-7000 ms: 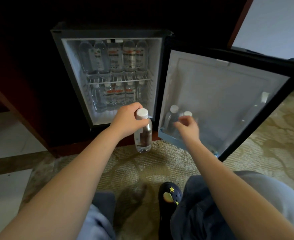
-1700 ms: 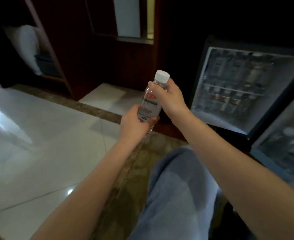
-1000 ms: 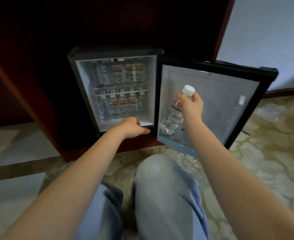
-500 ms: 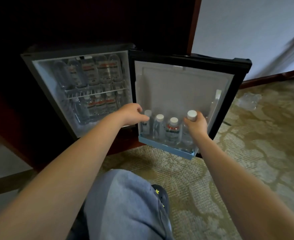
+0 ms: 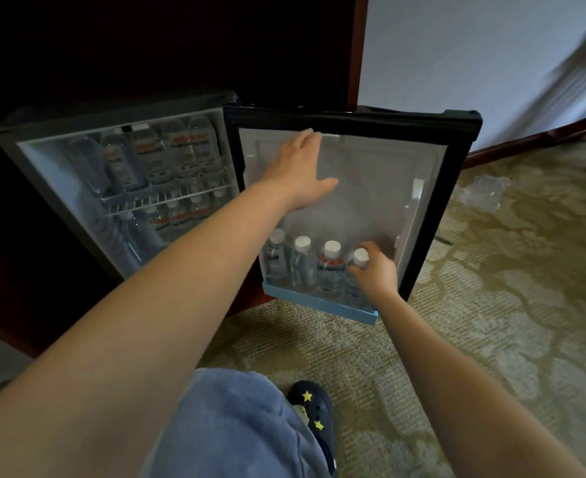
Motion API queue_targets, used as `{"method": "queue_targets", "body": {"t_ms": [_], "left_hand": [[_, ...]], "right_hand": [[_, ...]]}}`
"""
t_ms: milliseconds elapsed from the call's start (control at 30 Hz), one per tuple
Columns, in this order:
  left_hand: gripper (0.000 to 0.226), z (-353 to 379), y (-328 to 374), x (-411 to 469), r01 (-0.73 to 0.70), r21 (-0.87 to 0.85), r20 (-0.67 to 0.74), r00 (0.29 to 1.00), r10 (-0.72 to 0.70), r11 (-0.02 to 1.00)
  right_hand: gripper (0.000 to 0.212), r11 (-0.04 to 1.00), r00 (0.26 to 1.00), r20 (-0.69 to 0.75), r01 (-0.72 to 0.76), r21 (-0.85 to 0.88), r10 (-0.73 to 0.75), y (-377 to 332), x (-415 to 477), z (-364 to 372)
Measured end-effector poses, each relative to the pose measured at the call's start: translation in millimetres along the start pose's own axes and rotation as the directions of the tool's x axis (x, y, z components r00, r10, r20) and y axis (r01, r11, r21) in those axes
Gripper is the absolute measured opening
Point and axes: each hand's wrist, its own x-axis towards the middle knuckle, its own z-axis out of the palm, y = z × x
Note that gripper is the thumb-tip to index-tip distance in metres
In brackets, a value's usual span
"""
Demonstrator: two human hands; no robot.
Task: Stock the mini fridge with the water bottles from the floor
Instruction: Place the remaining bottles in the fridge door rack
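The mini fridge [image 5: 8, 132] stands open, with water bottles [image 5: 167, 153] lined up on both wire shelves. Its door [image 5: 457, 174] swings out to the right. Several white-capped bottles [image 5: 331, 267] stand in the light blue door rack [image 5: 319, 303]. My right hand [image 5: 376, 270] grips the rightmost bottle [image 5: 360, 257] just below its cap, in the rack. My left hand [image 5: 301, 170] is raised in front of the door's upper inner panel, fingers spread, holding nothing.
Crumpled clear plastic wrap [image 5: 484, 193] lies on the patterned carpet to the right of the door. My knee in blue trousers [image 5: 236, 426] and a dark shoe with yellow stars [image 5: 314, 408] are below. Dark wood cabinetry surrounds the fridge.
My left hand has risen from the rack's left end to the door's upper panel. My right hand stays on the rightmost bottle in the rack.
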Motion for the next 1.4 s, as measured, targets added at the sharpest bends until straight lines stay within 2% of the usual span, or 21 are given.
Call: {"method": "queue_targets", "body": {"t_ms": [167, 300, 400, 500, 600, 667, 700, 733, 867, 1000, 1067, 1167, 1400], "left_hand": [[0.081, 10.2, 4.7, -2.1, 0.009, 0.006, 0.074, 0.997, -0.01, 1.0], [0.077, 7.8, 1.6, -6.0, 0.054, 0.006, 0.101, 0.993, -0.054, 0.999], [0.07, -0.3, 1.0, -8.6, 0.092, -0.009, 0.081, 0.993, -0.091, 0.996], [0.065, -12.5, 7.1, -10.2, 0.098, -0.011, 0.06, 0.993, -0.098, 0.995], [0.064, -22.7, 18.0, -7.0, 0.086, -0.006, 0.056, 0.995, -0.085, 0.996], [0.065, -26.8, 27.1, -3.0, 0.077, -0.005, 0.061, 0.995, -0.076, 0.997], [0.066, -28.3, 32.2, -0.9, 0.075, -0.012, 0.07, 0.995, -0.074, 0.997], [0.065, -30.2, 37.8, 1.9, 0.074, -0.021, 0.08, 0.994, -0.072, 0.997], [0.052, -37.2, 56.8, 11.4, 0.074, -0.019, 0.124, 0.99, -0.071, 0.997], [0.049, -38.4, 63.4, 16.5, 0.082, -0.027, 0.154, 0.985, -0.077, 0.996], [0.05, -37.2, 62.3, 15.5, 0.092, -0.037, 0.151, 0.985, -0.085, 0.995], [0.052, -39.0, 57.9, 9.4, 0.114, -0.048, 0.144, 0.984, -0.106, 0.992], [0.056, -48.5, 48.2, -22.2, 0.161, -0.112, 0.15, 0.978, -0.143, 0.981]], "right_hand": [[0.038, 0.98, 0.992, 0.004, 0.122, -0.159, -0.123, -2.4, 1.2, -3.2], [0.041, 0.976, 0.989, 0.0, 0.144, -0.164, -0.146, -11.2, -5.2, -14.8], [0.038, 0.976, 0.971, -0.122, 0.195, -0.092, -0.206, -31.4, -13.6, -38.7], [0.028, 0.934, 0.889, -0.294, 0.356, -0.037, -0.351, -56.9, -19.6, -72.1], [0.023, 0.86, 0.722, -0.513, 0.506, -0.066, -0.464, -79.3, -12.1, -110.0], [0.024, 0.835, 0.637, -0.582, 0.532, -0.142, -0.505, -92.3, -1.9, -134.1], [0.026, 0.83, 0.62, -0.583, 0.525, -0.188, -0.524, -98.3, 3.7, -144.7], [0.029, 0.836, 0.633, -0.561, 0.496, -0.234, -0.533, -104.0, 9.8, -154.7], [0.05, 0.847, 0.813, -0.35, 0.294, -0.444, -0.465, -112.3, 36.8, -177.6], [0.072, 0.807, 0.951, -0.09, 0.199, -0.556, -0.296, -113.1, 58.1, -182.1], [0.08, 0.763, 0.966, -0.025, 0.187, -0.619, -0.258, -115.8, 61.0, -180.3], [0.085, 0.723, 0.968, -0.012, 0.181, -0.666, -0.252, -122.5, 53.5, -181.7], [0.081, 0.601, 0.959, -0.002, 0.177, -0.78, -0.285, -134.2, 8.6, -178.4]]}}
